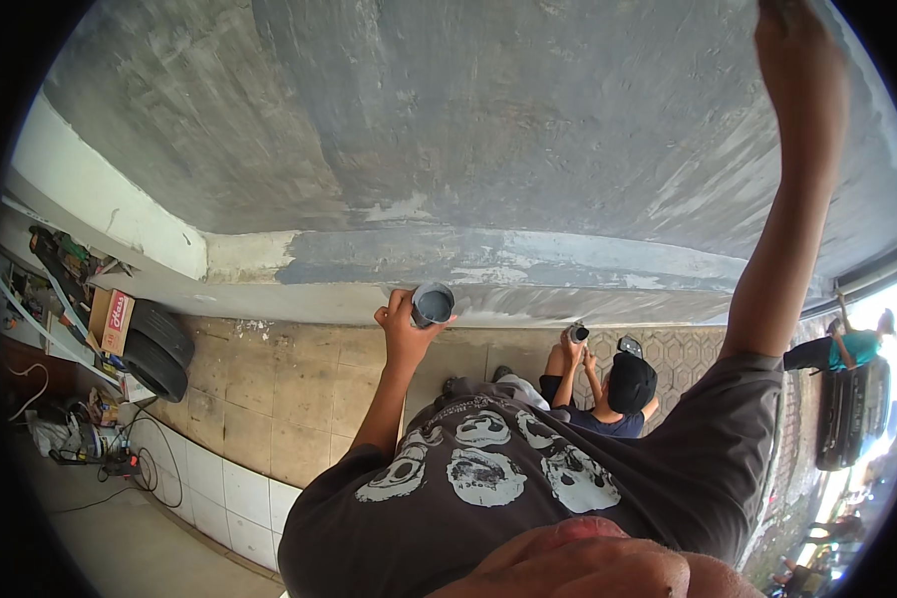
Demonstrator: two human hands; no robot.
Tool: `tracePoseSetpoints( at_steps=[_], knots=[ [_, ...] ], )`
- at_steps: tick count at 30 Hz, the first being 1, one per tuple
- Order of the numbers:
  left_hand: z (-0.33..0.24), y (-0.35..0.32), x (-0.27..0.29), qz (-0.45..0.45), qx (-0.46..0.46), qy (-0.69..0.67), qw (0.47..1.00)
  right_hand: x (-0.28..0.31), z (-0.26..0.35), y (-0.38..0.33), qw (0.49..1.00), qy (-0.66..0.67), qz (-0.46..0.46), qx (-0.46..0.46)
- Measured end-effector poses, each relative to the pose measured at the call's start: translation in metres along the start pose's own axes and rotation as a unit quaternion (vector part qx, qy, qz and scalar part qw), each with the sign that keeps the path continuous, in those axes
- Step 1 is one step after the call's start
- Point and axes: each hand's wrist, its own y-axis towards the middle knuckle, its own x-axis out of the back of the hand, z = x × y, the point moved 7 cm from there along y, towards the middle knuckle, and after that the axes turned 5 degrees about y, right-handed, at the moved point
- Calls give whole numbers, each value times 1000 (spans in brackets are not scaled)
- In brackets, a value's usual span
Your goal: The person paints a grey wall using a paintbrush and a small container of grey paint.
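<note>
My left hand (401,329) is wrapped round a small cup of grey paint (433,303), held upright in front of the wall's lower ledge. High at the upper right, my right hand (793,32) reaches up against the wall (528,120). It is blurred and partly cut off by the picture's edge, so its fingers and anything in them cannot be made out. Streaky grey paint covers much of the wall, with paler patches along the ledge (488,257).
Below on the right sits a person in a black cap (632,385), holding a small container (578,334). Tyres (159,349), a cardboard box (112,321) and cables (151,468) lie at the left. Farther right are a person in a teal shirt (857,347) and a dark car (855,419).
</note>
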Motion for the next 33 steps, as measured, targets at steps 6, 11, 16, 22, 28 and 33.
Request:
tracePoseSetpoints(
  at_steps=[6,11,16,22,28,33],
  knots=[
    [13,-12,3,11,9,0,1000,-84,70,-128,849,99,518,45],
    [22,-10,9,8,10,-6,1000,-48,30,-46,956,88,270,-69],
    [28,-2,9,10,7,9,1000,28,48,8,992,93,-30,-86],
    [24,5,7,5,1,6,1000,-58,50,-74,929,69,361,56],
    [17,5,2,6,-10,-10,1000,-54,46,-56,952,70,296,26],
    [15,6,-3,25,-10,-11,1000,29,32,15,989,114,-86,-40]
  ],
)
